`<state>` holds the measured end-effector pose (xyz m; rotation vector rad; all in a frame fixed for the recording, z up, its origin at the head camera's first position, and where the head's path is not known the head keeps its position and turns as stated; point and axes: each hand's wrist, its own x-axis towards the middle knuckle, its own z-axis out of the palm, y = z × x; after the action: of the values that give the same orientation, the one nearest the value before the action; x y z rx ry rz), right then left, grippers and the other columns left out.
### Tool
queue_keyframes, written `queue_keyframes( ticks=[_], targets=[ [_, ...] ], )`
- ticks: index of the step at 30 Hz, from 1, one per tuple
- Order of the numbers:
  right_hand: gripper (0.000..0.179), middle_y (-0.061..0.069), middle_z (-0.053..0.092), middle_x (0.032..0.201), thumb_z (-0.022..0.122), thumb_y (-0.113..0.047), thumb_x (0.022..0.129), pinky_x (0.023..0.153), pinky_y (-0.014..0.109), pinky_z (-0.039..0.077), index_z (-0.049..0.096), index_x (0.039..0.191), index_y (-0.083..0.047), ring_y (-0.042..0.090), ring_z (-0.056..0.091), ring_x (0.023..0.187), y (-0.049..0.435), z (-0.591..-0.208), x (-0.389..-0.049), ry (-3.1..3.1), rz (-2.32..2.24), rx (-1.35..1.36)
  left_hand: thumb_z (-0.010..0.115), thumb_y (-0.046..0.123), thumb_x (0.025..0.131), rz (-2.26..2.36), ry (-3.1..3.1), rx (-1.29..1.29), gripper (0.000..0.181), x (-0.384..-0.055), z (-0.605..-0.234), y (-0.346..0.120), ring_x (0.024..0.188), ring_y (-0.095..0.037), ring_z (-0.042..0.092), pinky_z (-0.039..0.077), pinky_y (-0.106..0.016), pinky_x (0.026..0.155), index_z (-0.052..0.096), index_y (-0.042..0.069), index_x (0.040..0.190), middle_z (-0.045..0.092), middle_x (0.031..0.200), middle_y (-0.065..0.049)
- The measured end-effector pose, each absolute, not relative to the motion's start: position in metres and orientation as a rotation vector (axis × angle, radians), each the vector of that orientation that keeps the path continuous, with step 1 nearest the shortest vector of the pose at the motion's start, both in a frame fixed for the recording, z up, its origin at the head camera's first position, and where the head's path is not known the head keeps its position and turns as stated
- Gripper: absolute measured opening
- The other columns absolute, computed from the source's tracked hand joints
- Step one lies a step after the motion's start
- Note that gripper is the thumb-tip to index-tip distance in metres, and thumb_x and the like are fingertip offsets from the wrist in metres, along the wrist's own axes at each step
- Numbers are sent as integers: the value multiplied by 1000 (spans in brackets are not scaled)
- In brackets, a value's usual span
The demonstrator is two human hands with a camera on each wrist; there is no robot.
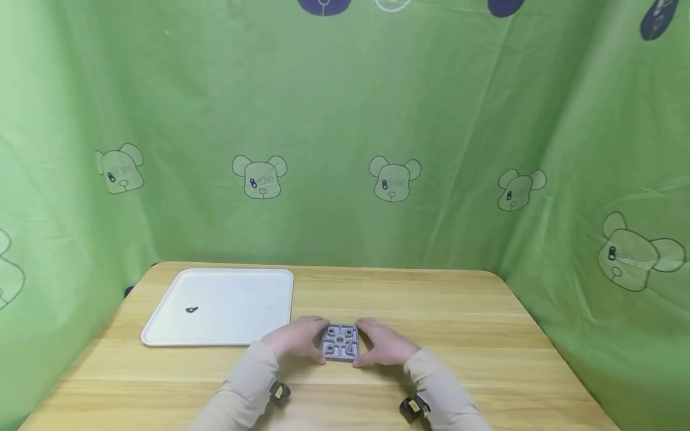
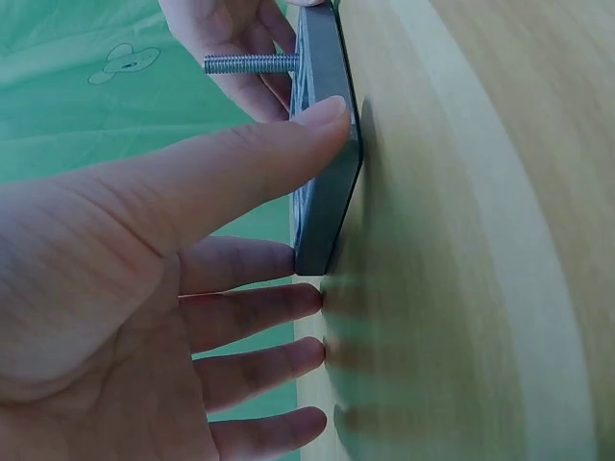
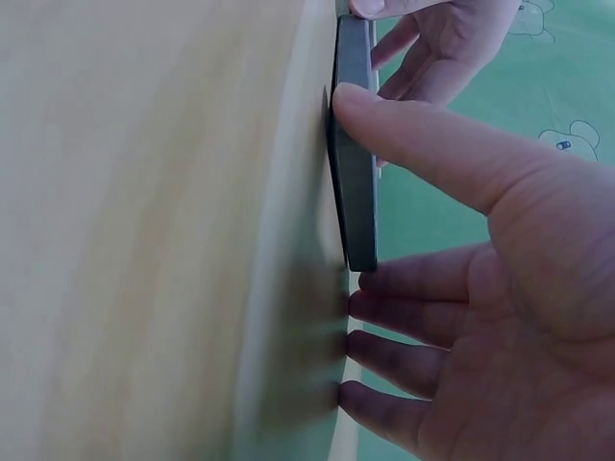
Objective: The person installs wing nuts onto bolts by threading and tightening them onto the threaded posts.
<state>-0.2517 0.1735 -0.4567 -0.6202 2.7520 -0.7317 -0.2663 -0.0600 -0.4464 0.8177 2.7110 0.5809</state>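
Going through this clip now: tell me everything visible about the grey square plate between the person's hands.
The grey, metal-looking square plate has smooth side walls and a ribbed upper face with ring-like details around a round centre. A silvery threaded rod stands upright from that face, toward its right side. The plate appears to lie flat on the light wood-grain table. The left-hand grip and right-hand grip hold it from opposite sides, both thumbs against its near edge.
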Motion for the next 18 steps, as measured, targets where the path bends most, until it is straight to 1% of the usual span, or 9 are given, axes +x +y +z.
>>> queue_keyframes(
  ticks=[6, 13, 18],
  targets=[
    [97, 26, 37, 151, 83, -38, 70, 112, 60, 29, 37, 145, 4, 44, 37, 138, 174, -459, -250, 2748, -760, -597, 84, 31, 69, 616, 2701, 790, 91, -264, -439, -66, 137, -35, 43, 33, -49, 114, 42, 1, 143, 46, 148, -18],
    [98, 24, 36, 152, 84, -38, 69, 112, 60, 28, 36, 146, 2, 43, 36, 139, 174, -457, -251, 2758, -761, -555, 78, 24, 78, 769, 2723, 744, 81, -269, -414, -87, 141, -37, 36, 28, -52, 116, 39, 3, 146, 40, 152, -19],
    [98, 23, 35, 153, 83, -39, 70, 113, 60, 27, 36, 146, 2, 42, 34, 141, 172, -457, -250, 2750, -750, -555, 76, 27, 81, 855, 2794, 705, 76, -274, -397, -109, 140, -36, 38, 28, -50, 117, 42, 4, 145, 43, 150, -18]
  ],
)
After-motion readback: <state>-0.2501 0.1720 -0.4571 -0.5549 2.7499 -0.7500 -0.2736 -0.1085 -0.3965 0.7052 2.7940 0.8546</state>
